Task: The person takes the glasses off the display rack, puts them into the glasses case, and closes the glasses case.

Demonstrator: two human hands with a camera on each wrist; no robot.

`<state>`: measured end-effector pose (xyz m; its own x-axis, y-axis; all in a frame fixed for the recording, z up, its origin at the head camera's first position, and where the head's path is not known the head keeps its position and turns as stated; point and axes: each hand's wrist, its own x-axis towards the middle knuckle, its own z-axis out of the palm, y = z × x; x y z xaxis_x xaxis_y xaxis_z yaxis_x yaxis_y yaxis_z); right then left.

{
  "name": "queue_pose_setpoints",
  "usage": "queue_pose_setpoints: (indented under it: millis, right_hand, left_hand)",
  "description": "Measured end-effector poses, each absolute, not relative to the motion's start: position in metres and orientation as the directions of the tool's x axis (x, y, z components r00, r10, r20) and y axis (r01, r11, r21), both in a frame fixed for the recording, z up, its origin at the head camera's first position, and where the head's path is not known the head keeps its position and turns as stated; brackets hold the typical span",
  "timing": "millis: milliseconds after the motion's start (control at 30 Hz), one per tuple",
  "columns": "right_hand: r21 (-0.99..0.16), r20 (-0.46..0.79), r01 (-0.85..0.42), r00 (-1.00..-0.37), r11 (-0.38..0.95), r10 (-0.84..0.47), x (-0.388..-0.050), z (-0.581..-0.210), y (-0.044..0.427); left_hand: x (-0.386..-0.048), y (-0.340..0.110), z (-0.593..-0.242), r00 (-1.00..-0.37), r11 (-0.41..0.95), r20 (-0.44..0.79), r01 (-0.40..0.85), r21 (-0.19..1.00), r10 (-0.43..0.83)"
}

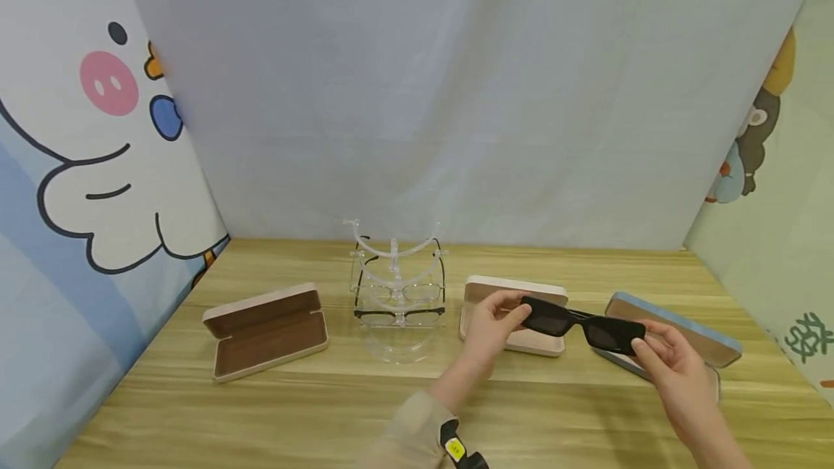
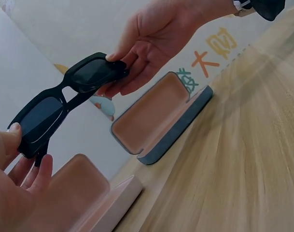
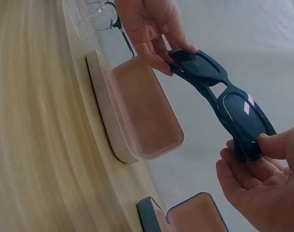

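Observation:
Black rectangular sunglasses [image 1: 583, 326] are held up by both hands, one at each end, lenses facing the head view. My left hand [image 1: 490, 328] pinches the left end between thumb and fingers; my right hand [image 1: 680, 375] pinches the right end the same way. The temples look folded behind the lenses in the right wrist view [image 3: 224, 106]. Behind and below the left hand is an open white case [image 1: 537, 342] with a pinkish-brown lining. Beneath the right hand lies an open blue-grey case [image 1: 691, 324], partly hidden by that hand.
A clear display stand [image 1: 394, 266] holds several pairs of glasses, among them a dark-rimmed pair [image 1: 399, 317] low on it. Left of the stand, another open case [image 1: 270, 342] with brown lining rests on the wooden table [image 1: 260, 418]. A grey-white cloth [image 1: 417, 93] hangs at the back.

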<state>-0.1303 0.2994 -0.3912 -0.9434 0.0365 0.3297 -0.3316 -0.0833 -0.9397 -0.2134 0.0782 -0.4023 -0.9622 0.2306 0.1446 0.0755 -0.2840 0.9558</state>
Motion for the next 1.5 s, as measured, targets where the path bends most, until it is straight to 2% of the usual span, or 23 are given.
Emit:
queue_pose_setpoints:
  millis: [133, 267, 367, 533, 667, 767, 1000, 1067, 1200, 1267, 1500]
  right_hand:
    - [-0.967, 0.241, -0.249, -0.962, -0.053, 0.127, -0.130, -0.396, 0.309]
    - [-0.997, 0.079, -0.077, -0.981, 0.016, 0.176, -0.124, -0.397, 0.317]
    - [-0.999, -0.026, 0.034, -0.975, 0.030, 0.221, -0.119, -0.398, 0.321]
    - [-0.987, -0.129, 0.149, -0.955, 0.058, 0.268, -0.123, -0.412, 0.338]
    - [-0.991, -0.129, 0.135, -0.940, -0.004, 0.316, -0.132, -0.435, 0.361]
    - [-0.990, -0.110, 0.067, -0.911, -0.121, 0.399, -0.136, -0.446, 0.375]
    - [-0.970, -0.238, 0.229, -0.805, -0.085, 0.544, -0.127, -0.430, 0.375]
    - [-0.967, -0.252, 0.230, -0.789, -0.111, 0.561, -0.124, -0.425, 0.375]
    - [-0.960, -0.260, 0.270, -0.751, -0.078, 0.607, -0.122, -0.418, 0.374]
    - [-0.961, -0.249, 0.268, -0.745, -0.065, 0.619, -0.123, -0.426, 0.381]
    - [-0.946, -0.264, 0.325, -0.740, -0.015, 0.618, -0.114, -0.414, 0.377]
  left_hand:
    - [-0.213, 0.088, -0.407, -0.959, -0.299, 0.159, 0.084, 0.951, 0.236]
    - [-0.212, 0.096, -0.412, -0.959, -0.266, 0.169, 0.106, 0.958, 0.228]
    - [-0.211, 0.103, -0.417, -0.957, -0.242, 0.181, 0.124, 0.962, 0.228]
    - [-0.211, 0.114, -0.422, -0.961, -0.203, 0.167, 0.122, 0.971, 0.221]
    - [-0.211, 0.124, -0.423, -0.965, -0.163, 0.163, 0.131, 0.978, 0.206]
    - [-0.211, 0.133, -0.422, -0.959, -0.153, 0.173, 0.141, 0.978, 0.226]
    - [-0.204, 0.148, -0.423, -0.959, -0.113, 0.166, 0.143, 0.983, 0.229]
    - [-0.203, 0.151, -0.423, -0.956, -0.090, 0.170, 0.152, 0.984, 0.238]
    - [-0.204, 0.156, -0.424, -0.943, -0.002, 0.185, 0.192, 0.981, 0.275]
    - [-0.205, 0.158, -0.425, -0.934, 0.039, 0.194, 0.215, 0.976, 0.299]
    - [-0.209, 0.169, -0.427, -0.904, 0.088, 0.183, 0.233, 0.968, 0.387]
